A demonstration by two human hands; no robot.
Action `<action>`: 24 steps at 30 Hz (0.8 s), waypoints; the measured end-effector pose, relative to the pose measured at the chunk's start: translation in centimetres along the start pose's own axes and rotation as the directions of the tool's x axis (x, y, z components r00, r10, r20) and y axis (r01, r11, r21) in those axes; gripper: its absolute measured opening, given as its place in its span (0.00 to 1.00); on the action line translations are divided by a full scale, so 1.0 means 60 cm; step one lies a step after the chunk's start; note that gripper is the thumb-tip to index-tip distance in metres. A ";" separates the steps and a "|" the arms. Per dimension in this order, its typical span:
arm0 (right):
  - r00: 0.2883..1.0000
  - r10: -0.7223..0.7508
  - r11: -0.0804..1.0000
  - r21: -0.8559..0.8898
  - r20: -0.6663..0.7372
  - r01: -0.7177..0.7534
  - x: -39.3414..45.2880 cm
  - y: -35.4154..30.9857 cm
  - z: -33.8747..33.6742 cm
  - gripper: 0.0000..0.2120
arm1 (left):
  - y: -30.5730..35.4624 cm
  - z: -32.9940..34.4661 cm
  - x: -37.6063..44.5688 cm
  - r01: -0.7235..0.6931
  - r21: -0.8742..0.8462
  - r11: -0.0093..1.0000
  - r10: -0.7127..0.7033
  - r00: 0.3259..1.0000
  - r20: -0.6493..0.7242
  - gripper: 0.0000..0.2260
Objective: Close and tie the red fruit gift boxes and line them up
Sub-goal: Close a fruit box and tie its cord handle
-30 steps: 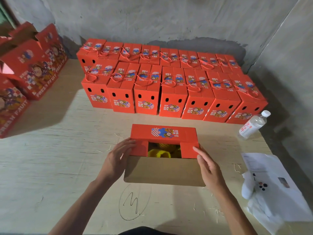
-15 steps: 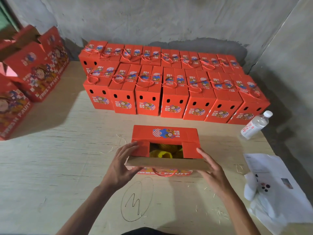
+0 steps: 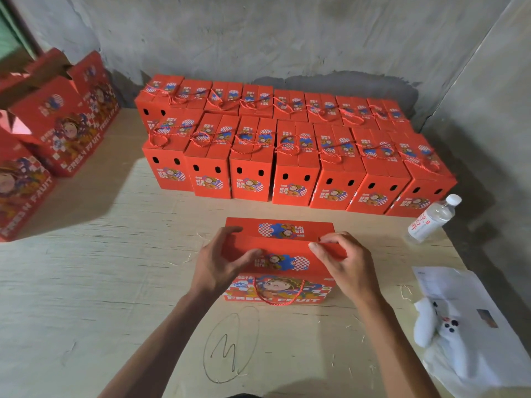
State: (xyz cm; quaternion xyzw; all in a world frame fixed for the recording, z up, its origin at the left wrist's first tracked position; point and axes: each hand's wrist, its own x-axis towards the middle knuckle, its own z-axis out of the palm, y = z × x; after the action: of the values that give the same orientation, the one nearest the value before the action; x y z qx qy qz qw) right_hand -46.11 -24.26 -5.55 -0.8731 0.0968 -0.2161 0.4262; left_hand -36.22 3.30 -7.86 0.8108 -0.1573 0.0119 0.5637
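A red fruit gift box [image 3: 283,242] stands on the wooden table right in front of me. Its near top flap is folded down against the far flap, so the fruit inside is hidden. A red cord handle [image 3: 275,300] hangs down the front face. My left hand [image 3: 221,262] rests on the box's left end, fingers spread over the top and thumb pressing the near flap. My right hand [image 3: 344,264] curls its fingers round the right end of that flap. Behind stand two rows of closed, tied red boxes [image 3: 293,168].
Larger open red boxes [image 3: 57,122] stand at the left edge. A water bottle [image 3: 434,218] lies at the right, with a paper sheet [image 3: 454,294] and white gloves [image 3: 431,326] nearer me. A pen scribble [image 3: 230,346] marks the table [image 3: 100,282] between my arms.
The near cardboard flap, which lay open toward me, has swung up and over onto the top. Both hands moved from the box's sides onto its top, covering the yellow fruit.
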 end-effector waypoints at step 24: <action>0.951 -0.277 0.830 -0.533 -0.141 0.163 0.037 0.036 0.093 0.10 | -0.001 0.090 0.061 -0.234 0.714 0.659 0.134 0.972 0.194 0.28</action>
State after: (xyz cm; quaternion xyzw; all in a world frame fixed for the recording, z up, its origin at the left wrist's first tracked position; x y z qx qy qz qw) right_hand -41.52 -22.47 -9.63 -0.9321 0.0943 -0.3220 0.1364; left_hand -33.54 -2.50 -9.17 0.9471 -0.2554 0.0804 0.1769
